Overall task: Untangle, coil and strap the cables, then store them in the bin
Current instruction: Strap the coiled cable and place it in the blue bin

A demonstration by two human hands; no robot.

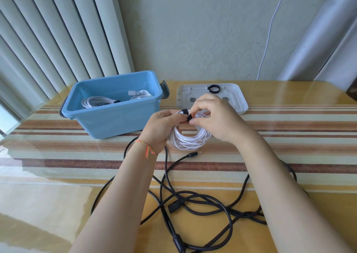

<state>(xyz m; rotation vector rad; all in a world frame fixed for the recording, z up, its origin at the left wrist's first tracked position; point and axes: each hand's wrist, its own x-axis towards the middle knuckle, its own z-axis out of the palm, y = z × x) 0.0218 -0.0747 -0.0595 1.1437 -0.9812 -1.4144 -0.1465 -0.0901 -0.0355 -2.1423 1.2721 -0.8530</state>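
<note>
While both hands work above the table (58,175), a white cable coil (190,138) hangs between them, its lower loops close over the striped cloth; cannot tell if it touches the surface. Left hand (161,129) grips the coil's upper left side, fingers curled round the bundle. Right hand (214,115) pinches a black strap (187,115) at the top of the coil, thumb and forefinger closed on it. Strap is wrapped over the bundle; whether fully fastened, cannot tell. Left wrist carries a thin coloured string bracelet (147,146).

Blue bin (114,117) stands to the left of the hands, near the back of the table, lid off. Inside: two white cable coils (100,101), the left one w/ a dark strap visible. White lid (239,100) lies upside down to the right of the bin, behind the hands. A black strap ring (213,89) sits on the lid near its far edge.

Black cable (202,200) lies loose and tangled on the table near the person, under and between the forearms. One end w/ plug (193,153) points right, just below the white coil. Another connector (172,207) sits mid-tangle.

Background: vertical blinds at left, wall at centre, thin white cord (270,30) hanging down the wall at right.
</note>
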